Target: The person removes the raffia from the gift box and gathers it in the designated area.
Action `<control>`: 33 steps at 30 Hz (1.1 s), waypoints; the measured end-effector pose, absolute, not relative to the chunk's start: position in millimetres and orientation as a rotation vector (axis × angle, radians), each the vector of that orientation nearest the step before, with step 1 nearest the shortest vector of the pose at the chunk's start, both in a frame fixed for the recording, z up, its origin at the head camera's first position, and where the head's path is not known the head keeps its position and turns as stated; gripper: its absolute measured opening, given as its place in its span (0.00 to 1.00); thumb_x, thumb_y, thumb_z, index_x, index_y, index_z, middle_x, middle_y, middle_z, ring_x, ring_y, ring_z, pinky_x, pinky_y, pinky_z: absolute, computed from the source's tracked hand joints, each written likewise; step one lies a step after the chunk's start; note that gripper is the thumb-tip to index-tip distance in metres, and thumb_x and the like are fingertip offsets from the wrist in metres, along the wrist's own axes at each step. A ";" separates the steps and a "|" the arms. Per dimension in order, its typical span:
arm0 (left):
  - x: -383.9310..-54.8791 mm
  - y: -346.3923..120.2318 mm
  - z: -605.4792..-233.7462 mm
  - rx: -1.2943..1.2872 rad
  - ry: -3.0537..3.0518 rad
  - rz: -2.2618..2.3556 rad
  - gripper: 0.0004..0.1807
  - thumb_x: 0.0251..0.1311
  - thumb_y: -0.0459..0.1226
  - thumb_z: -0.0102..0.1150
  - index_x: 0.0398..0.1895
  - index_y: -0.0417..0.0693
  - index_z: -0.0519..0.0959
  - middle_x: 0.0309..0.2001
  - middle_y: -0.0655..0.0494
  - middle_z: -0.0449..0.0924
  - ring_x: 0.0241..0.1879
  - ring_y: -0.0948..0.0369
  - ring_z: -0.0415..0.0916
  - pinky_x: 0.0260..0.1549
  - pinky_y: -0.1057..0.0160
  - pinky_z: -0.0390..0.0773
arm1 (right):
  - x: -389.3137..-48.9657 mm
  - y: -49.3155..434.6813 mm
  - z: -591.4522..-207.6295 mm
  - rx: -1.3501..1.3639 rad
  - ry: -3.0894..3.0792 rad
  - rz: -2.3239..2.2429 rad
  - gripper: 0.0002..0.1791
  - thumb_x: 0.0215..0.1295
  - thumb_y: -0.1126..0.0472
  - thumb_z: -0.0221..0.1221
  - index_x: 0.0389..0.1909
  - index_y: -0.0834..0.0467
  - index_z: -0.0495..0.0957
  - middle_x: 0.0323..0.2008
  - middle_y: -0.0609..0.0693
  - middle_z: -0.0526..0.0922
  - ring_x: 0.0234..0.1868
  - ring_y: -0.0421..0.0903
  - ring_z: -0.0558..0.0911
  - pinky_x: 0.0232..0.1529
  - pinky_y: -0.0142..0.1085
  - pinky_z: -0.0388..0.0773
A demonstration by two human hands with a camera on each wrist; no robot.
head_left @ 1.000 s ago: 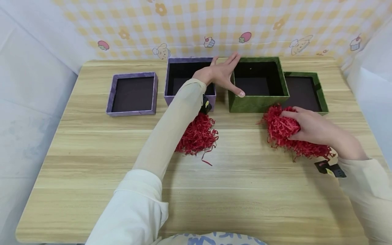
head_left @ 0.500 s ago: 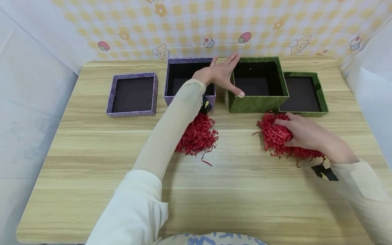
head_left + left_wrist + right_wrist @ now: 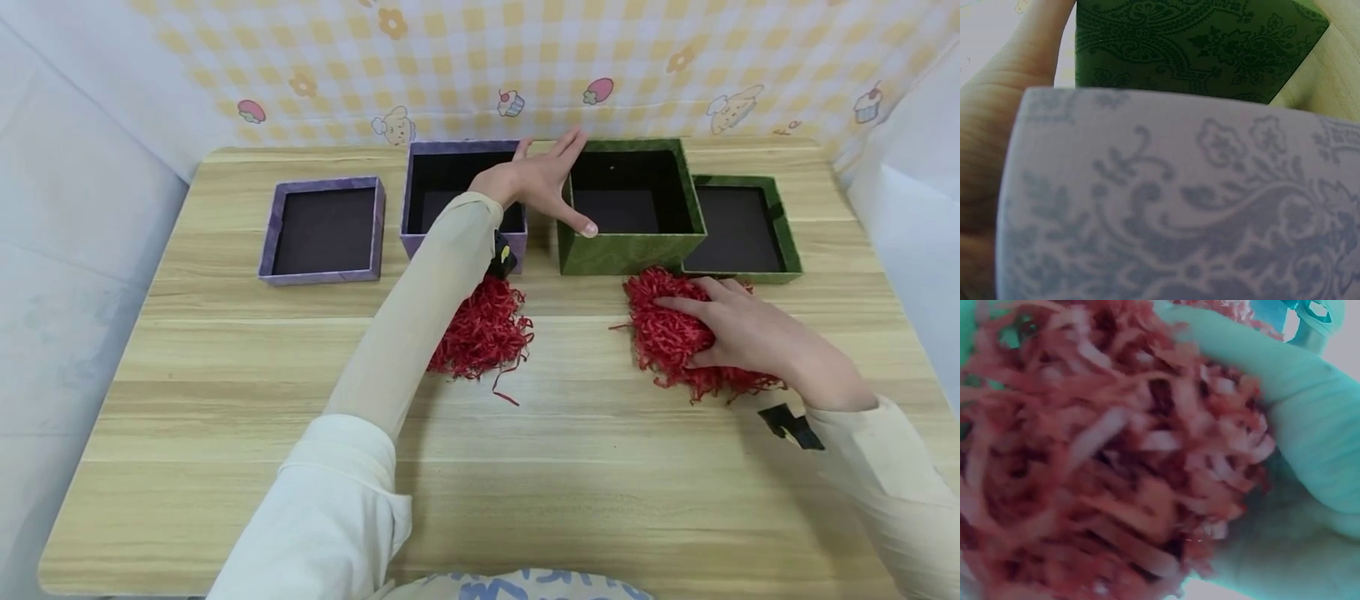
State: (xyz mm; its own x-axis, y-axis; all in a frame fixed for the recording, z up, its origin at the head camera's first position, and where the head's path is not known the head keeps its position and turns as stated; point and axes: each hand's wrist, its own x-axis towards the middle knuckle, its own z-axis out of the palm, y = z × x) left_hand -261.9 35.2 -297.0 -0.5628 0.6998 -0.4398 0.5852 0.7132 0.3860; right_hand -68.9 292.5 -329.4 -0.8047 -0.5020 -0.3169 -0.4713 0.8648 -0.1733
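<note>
My left hand [image 3: 536, 183] reaches over the purple box [image 3: 465, 148] with its fingers spread. Its thumb lies along the left rim of the green box [image 3: 633, 254], near the front corner. In the left wrist view, the patterned purple box wall [image 3: 1179, 200] fills the foreground, with the green box [image 3: 1191, 50] behind. My right hand [image 3: 750, 329] grips a clump of red shredded paper [image 3: 667, 333] in front of the green box, thumb on the near side. Curly strips of the shredded paper [image 3: 1104, 456] fill the palm in the right wrist view.
A second pile of red shredded paper [image 3: 487, 329] lies under my left forearm, partly hidden. The purple lid [image 3: 322, 277] lies inside up at left. The green lid [image 3: 787, 229] lies right of the green box. A checked cloth [image 3: 450, 67] hangs behind the table.
My right hand has shifted left and slightly toward the person with the red shredded paper, uncovering the green lid's front edge. The left hand stays in place.
</note>
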 end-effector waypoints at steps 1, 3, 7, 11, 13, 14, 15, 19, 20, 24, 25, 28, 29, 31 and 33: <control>-262.0 35.1 -296.9 0.974 2.341 0.263 0.71 0.37 0.75 0.53 0.66 0.59 0.13 0.65 0.65 0.03 0.69 0.66 0.23 0.56 0.52 0.08 | -68.3 292.6 -328.0 -0.729 2.687 -0.130 0.45 0.39 0.54 0.75 0.62 0.59 0.69 0.54 0.71 0.64 0.52 0.72 0.65 0.44 0.61 0.69; -262.2 35.1 -296.9 0.973 2.340 0.265 0.71 0.37 0.75 0.53 0.66 0.59 0.13 0.65 0.65 0.03 0.69 0.66 0.23 0.56 0.52 0.08 | -66.8 293.3 -324.6 -0.731 2.696 -0.158 0.46 0.40 0.52 0.74 0.64 0.58 0.68 0.57 0.71 0.62 0.54 0.72 0.63 0.46 0.63 0.66; -262.5 35.0 -296.7 0.971 2.332 0.274 0.71 0.37 0.74 0.53 0.66 0.59 0.13 0.65 0.65 0.03 0.69 0.65 0.24 0.55 0.53 0.08 | -62.7 296.3 -313.4 -0.723 2.737 -0.325 0.46 0.42 0.49 0.73 0.64 0.57 0.68 0.63 0.69 0.59 0.60 0.72 0.58 0.53 0.64 0.58; -263.3 34.5 -296.3 0.969 2.334 0.269 0.71 0.37 0.74 0.53 0.66 0.59 0.13 0.65 0.65 0.03 0.69 0.65 0.23 0.56 0.53 0.08 | -57.9 300.9 -296.7 -0.703 2.779 -0.534 0.43 0.43 0.50 0.73 0.63 0.56 0.70 0.65 0.65 0.58 0.62 0.69 0.58 0.52 0.63 0.59; -263.7 34.2 -296.3 0.969 2.338 0.264 0.71 0.38 0.74 0.53 0.66 0.59 0.13 0.65 0.64 0.03 0.69 0.65 0.23 0.56 0.52 0.09 | -55.9 303.5 -288.7 -0.690 2.796 -0.596 0.41 0.44 0.52 0.73 0.62 0.56 0.70 0.65 0.64 0.58 0.62 0.68 0.59 0.50 0.63 0.61; -263.7 34.0 -296.4 0.969 2.341 0.262 0.71 0.37 0.74 0.53 0.66 0.59 0.13 0.66 0.64 0.04 0.69 0.65 0.22 0.56 0.52 0.09 | -54.8 304.9 -285.1 -0.674 2.803 -0.611 0.41 0.44 0.53 0.73 0.63 0.56 0.70 0.66 0.64 0.58 0.61 0.68 0.60 0.48 0.63 0.62; -263.8 34.0 -296.5 0.970 2.346 0.254 0.71 0.38 0.74 0.53 0.66 0.58 0.13 0.66 0.64 0.04 0.69 0.64 0.21 0.56 0.52 0.09 | -53.8 306.5 -282.4 -0.665 2.815 -0.617 0.41 0.45 0.53 0.73 0.63 0.56 0.70 0.66 0.64 0.59 0.61 0.68 0.61 0.47 0.62 0.64; -262.7 33.5 -296.4 0.977 2.373 0.197 0.71 0.37 0.75 0.51 0.67 0.57 0.14 0.67 0.61 0.06 0.67 0.59 0.13 0.59 0.50 0.13 | -49.0 312.5 -277.5 -0.613 2.875 -0.578 0.40 0.46 0.54 0.72 0.62 0.56 0.70 0.64 0.64 0.62 0.56 0.68 0.67 0.40 0.59 0.70; -262.6 33.6 -296.4 0.979 2.378 0.184 0.71 0.38 0.75 0.51 0.67 0.57 0.14 0.67 0.61 0.06 0.67 0.59 0.10 0.59 0.50 0.14 | -47.7 314.5 -277.7 -0.599 2.883 -0.569 0.39 0.46 0.54 0.72 0.62 0.56 0.70 0.63 0.65 0.63 0.55 0.68 0.67 0.39 0.59 0.70; -262.5 33.1 -296.0 0.985 2.393 0.161 0.70 0.38 0.75 0.51 0.68 0.56 0.16 0.68 0.58 0.08 0.64 0.58 0.05 0.60 0.49 0.16 | -43.5 323.6 -281.3 -0.552 2.887 -0.579 0.37 0.48 0.55 0.71 0.61 0.57 0.71 0.61 0.67 0.64 0.55 0.70 0.66 0.44 0.63 0.66; -262.6 32.6 -295.9 0.988 2.394 0.166 0.70 0.39 0.75 0.51 0.68 0.56 0.16 0.68 0.58 0.08 0.64 0.59 0.05 0.60 0.48 0.17 | -42.4 326.2 -282.6 -0.538 2.881 -0.591 0.36 0.49 0.56 0.71 0.61 0.57 0.71 0.61 0.68 0.65 0.56 0.70 0.65 0.46 0.64 0.64; -262.5 30.7 -295.1 0.997 2.398 0.197 0.70 0.39 0.74 0.53 0.69 0.56 0.18 0.69 0.56 0.08 0.64 0.60 0.05 0.61 0.48 0.18 | -38.3 334.7 -286.4 -0.490 2.876 -0.638 0.35 0.51 0.56 0.69 0.61 0.59 0.70 0.61 0.69 0.65 0.58 0.70 0.63 0.50 0.65 0.59; -262.2 29.7 -294.6 1.001 2.398 0.211 0.69 0.40 0.73 0.53 0.69 0.56 0.18 0.69 0.56 0.08 0.64 0.61 0.05 0.61 0.47 0.18 | -36.6 337.6 -287.5 -0.472 2.879 -0.648 0.34 0.52 0.56 0.68 0.61 0.60 0.70 0.61 0.69 0.65 0.59 0.70 0.63 0.51 0.65 0.58; -260.9 27.5 -292.9 1.007 2.396 0.253 0.69 0.40 0.72 0.54 0.70 0.56 0.19 0.69 0.56 0.09 0.64 0.62 0.05 0.60 0.48 0.16 | -32.9 343.1 -288.9 -0.439 2.887 -0.679 0.33 0.54 0.57 0.67 0.62 0.61 0.69 0.60 0.69 0.65 0.59 0.70 0.62 0.53 0.65 0.56; -258.3 24.1 -290.7 1.017 2.398 0.301 0.68 0.41 0.72 0.54 0.70 0.57 0.20 0.69 0.58 0.09 0.63 0.65 0.05 0.60 0.49 0.15 | -28.9 348.1 -289.4 -0.394 2.903 -0.679 0.33 0.56 0.57 0.66 0.63 0.61 0.68 0.61 0.69 0.64 0.59 0.71 0.62 0.52 0.66 0.56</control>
